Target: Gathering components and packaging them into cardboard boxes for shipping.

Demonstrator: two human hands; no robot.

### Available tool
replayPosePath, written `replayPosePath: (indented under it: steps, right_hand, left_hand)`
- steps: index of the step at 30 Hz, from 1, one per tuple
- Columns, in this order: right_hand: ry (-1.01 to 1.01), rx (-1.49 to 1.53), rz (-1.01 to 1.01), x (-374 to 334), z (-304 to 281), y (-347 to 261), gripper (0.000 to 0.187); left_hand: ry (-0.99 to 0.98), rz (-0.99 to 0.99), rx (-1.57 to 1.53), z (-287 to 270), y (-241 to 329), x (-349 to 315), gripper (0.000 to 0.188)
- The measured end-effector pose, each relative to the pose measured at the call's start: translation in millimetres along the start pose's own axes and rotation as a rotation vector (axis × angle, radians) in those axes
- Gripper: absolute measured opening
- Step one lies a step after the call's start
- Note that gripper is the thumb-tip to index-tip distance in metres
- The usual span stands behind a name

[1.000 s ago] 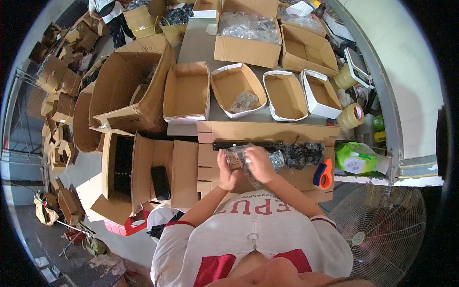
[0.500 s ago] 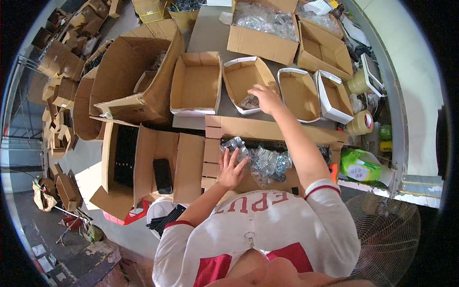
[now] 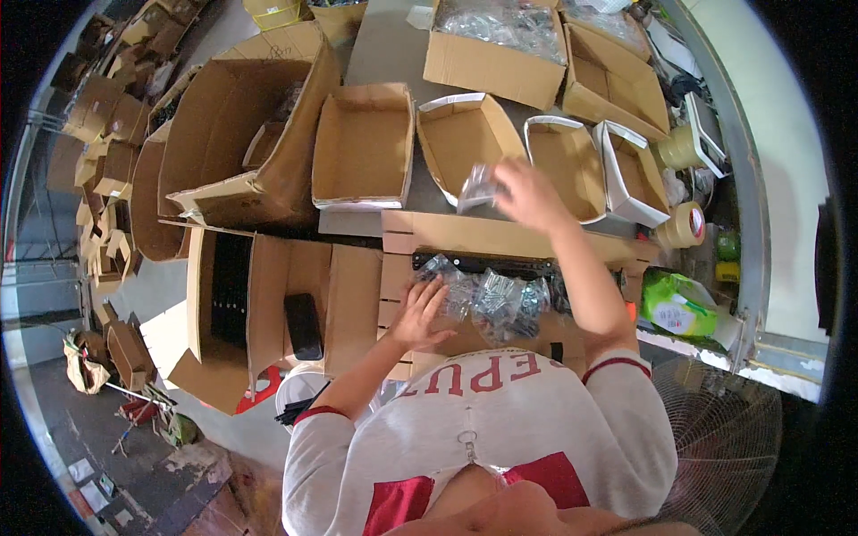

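A small clear plastic bag point(image 3: 478, 189) is pinched in my right hand point(image 3: 534, 198), above the near edge of a white-rimmed cardboard tray point(image 3: 472, 134). Motion blurs the bag, and its contents cannot be made out. My left hand point(image 3: 418, 317) rests with its fingers stretched out on the edge of a clear bag of metal hardware point(image 3: 444, 284). Beside that bag lie more clear bags of hardware point(image 3: 508, 299), inside a long open carton point(image 3: 398, 259) in front of me. Behind them in this carton runs a black metal strip point(image 3: 478, 263) with holes.
More cardboard trays point(image 3: 362, 147) line the bench on both sides. A big carton point(image 3: 250, 134) stands left; a box of clear bags point(image 3: 496, 62) is at the back. A smaller open carton holds a black flat object point(image 3: 304, 326). Tape rolls point(image 3: 684, 223) and a green package point(image 3: 677, 306) sit right.
My right hand has come out of the white-rimmed tray toward me and to the right, with a small plastic bag in it. My left hand has shifted slightly left.
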State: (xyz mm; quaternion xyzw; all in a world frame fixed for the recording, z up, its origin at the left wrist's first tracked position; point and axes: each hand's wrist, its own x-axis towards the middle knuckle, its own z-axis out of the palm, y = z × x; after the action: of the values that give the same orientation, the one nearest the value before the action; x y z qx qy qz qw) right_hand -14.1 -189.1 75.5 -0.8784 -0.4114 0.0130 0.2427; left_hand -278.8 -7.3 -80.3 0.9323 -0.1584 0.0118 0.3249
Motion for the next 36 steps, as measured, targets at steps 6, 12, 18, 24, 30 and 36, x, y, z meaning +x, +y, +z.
replayPosePath:
  steps: [6, 12, 18, 24, 30, 36]
  right_hand:
    - [-0.156, 0.002, -0.025, -119.4, 114.1, -23.7, 0.029]
    - [0.249, -0.109, 0.392, -187.2, 76.1, -31.2, 0.036]
    - [0.29, -0.429, 1.185, -381.5, 29.3, 48.6, 0.048]
    - [0.371, -0.2, 1.156, -396.4, -20.8, 42.7, 0.025]
    - [0.668, -0.333, 0.741, -317.7, -139.1, 124.7, 0.015]
    - [0.278, -0.616, 1.046, -295.3, -177.4, 266.6, 0.024]
  left_hand:
    - [0.198, 0.119, -0.197, 26.0, -4.3, 5.4, 0.091]
    - [-0.037, -0.026, 0.138, 11.1, 31.3, 26.2, 0.094]
    - [-0.022, -0.057, 0.29, 25.4, 40.0, 10.6, 0.094]
    - [-0.521, 0.252, 0.542, 25.8, 83.2, -10.1, 0.082]
    - [-0.313, 0.159, 0.501, 42.8, 103.2, 22.0, 0.061]
    - [-0.543, 0.249, 0.387, 50.7, 146.9, 48.4, 0.069]
